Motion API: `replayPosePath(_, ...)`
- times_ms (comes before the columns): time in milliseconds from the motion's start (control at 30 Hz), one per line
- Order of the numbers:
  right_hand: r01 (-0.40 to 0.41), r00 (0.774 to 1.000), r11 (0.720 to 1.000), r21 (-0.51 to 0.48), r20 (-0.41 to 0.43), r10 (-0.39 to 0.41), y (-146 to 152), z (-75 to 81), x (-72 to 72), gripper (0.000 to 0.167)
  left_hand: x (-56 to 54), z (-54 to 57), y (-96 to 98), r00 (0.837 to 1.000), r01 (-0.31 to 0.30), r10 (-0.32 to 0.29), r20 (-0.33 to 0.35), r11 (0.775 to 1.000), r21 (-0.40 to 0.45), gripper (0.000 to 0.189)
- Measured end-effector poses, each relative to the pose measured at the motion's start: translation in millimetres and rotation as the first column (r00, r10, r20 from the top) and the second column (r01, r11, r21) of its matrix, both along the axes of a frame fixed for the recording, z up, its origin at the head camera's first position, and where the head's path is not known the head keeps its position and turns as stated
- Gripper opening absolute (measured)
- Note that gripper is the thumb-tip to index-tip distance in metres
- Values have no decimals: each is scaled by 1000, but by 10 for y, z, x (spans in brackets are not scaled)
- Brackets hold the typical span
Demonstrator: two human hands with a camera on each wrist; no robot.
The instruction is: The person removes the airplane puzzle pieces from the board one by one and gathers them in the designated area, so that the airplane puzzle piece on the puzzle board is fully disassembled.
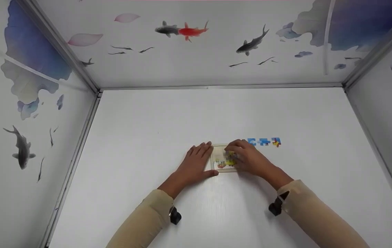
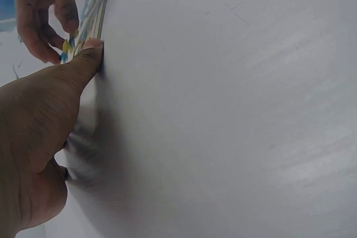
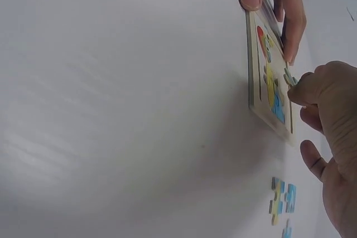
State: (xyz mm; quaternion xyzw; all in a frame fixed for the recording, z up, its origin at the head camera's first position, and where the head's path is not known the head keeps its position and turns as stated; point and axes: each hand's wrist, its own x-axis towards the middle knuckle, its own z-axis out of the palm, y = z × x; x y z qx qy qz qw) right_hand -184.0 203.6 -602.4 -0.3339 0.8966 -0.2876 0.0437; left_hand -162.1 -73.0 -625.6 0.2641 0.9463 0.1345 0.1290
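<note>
A small wooden jigsaw board [image 1: 219, 152] lies flat on the white table, with colourful pieces fitted in its near part and bare wood in its far left part. My left hand [image 1: 194, 164] rests along the board's left side, fingers fairly straight and thumb at the near left corner. Over the board's right half is my right hand [image 1: 251, 160]. Its thumb and fingers pinch a puzzle piece [image 3: 289, 77], mostly covered by the fingertips, at the board's surface. Fitted yellow and blue pieces [image 3: 275, 96] show beside it in the right wrist view.
Three loose puzzle pieces [image 1: 264, 141] lie in a row on the table beyond the right hand, mostly blue, one with red and yellow. White walls [image 1: 196, 65] printed with fish and leaves enclose the table [image 1: 168, 113] at the back and sides.
</note>
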Motion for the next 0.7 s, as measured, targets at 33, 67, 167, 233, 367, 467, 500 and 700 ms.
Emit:
replayPosePath(33,11,1000,1000,0,7,-11,24,2,4,42,-1,-5,3,1000,-1,1,0,1000,-1,101)
replayPosePath(67,18,1000,1000,-2,13,-18,51,2,6,41,-3,-10,6,1000,-2,2,0,1000,-1,101)
replayPosePath(167,38,999,999,-1,29,-38,140,0,21,40,1,-8,14,1000,-4,4,3,1000,-7,101)
replayPosePath(233,53,998,999,3,33,-53,207,-9,30,40,7,0,17,1000,-4,4,3,1000,-12,101)
replayPosePath(367,81,996,997,14,32,-82,347,-14,52,37,15,4,20,1000,-3,3,0,1000,-12,101)
replayPosePath(467,100,995,995,22,16,-100,456,-16,78,34,14,-1,21,1000,-8,8,1,1000,-6,101)
replayPosePath(500,104,995,994,29,6,-104,494,-18,88,33,14,-3,20,1000,-11,11,3,1000,-5,101)
replayPosePath(700,144,989,988,61,-40,-142,738,-56,140,32,12,-1,17,1000,-18,18,11,1000,-8,101)
